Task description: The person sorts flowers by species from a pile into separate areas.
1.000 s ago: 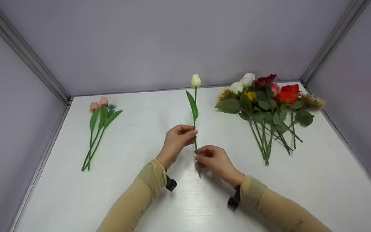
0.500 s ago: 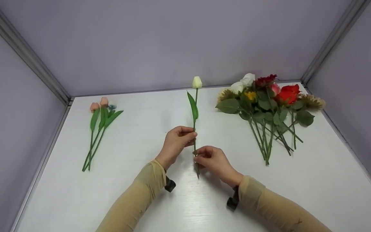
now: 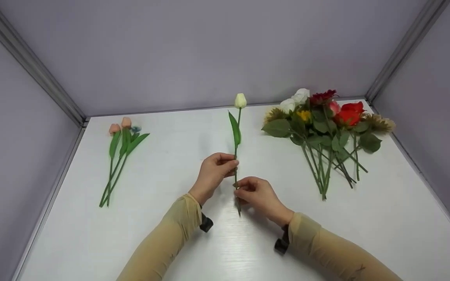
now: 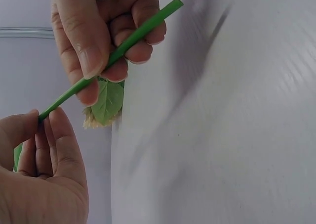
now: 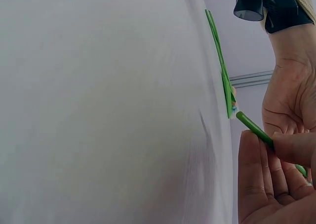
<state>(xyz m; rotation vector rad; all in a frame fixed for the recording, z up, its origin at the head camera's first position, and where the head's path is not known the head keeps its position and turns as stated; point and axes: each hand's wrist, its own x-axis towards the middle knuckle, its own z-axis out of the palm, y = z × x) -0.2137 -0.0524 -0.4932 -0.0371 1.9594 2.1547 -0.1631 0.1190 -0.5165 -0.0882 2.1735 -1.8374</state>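
A single white tulip [image 3: 240,100] with one green leaf is held up over the middle of the table, bloom pointing away from me. My left hand [image 3: 214,174] pinches its stem about halfway, just below the leaf. Lower on the same stem, my right hand [image 3: 262,197] pinches between thumb and fingers. In the left wrist view the cut end of the green stem [image 4: 148,27] sticks out past the right hand's fingers, above the tabletop. The right wrist view shows the stem tip [image 5: 252,125] poking out beyond my right thumb.
Pinkish-orange tulips [image 3: 126,123] with a small blue bloom lie at the left on the white table [image 3: 178,132]. At the right lies a pile of mixed flowers [image 3: 320,121], red, white and yellow, with leafy stems toward me. Grey walls enclose the back and sides.
The white tulip has come slightly nearer to me, its bloom shifting a little right and its lower end a little left. Both hands keep their hold on the stem.
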